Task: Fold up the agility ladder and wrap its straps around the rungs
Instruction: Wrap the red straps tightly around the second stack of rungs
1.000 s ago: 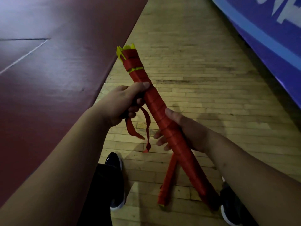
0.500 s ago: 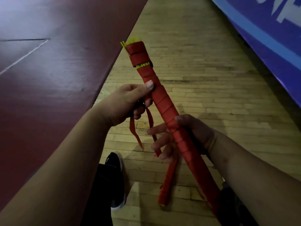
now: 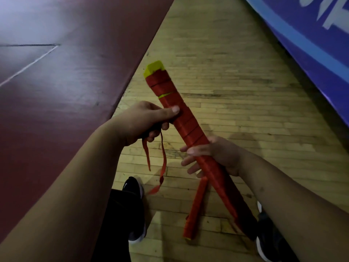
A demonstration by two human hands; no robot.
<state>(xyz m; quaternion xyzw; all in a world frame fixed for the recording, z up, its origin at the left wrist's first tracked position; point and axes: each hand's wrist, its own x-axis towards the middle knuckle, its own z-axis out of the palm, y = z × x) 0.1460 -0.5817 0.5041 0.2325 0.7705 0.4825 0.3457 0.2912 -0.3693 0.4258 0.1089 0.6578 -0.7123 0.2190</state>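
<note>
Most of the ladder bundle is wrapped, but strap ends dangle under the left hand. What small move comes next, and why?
Probably the left hand should carry the dangling strap ends round the ladder bundle for another turn, while the right hand steadies it. Red strap covers the rungs nearly up to the yellow tips, yet two ends hang free.

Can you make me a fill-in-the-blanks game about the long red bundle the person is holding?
1. The rung ends sticking out of the top of the bundle are ____.
2. The strap wound round the bundle is ____.
3. The left hand presses its ____ on top of the bundle.
4. The loose strap ends dangle below the ____ hand.

Missing words: yellow, red, thumb, left.
</note>
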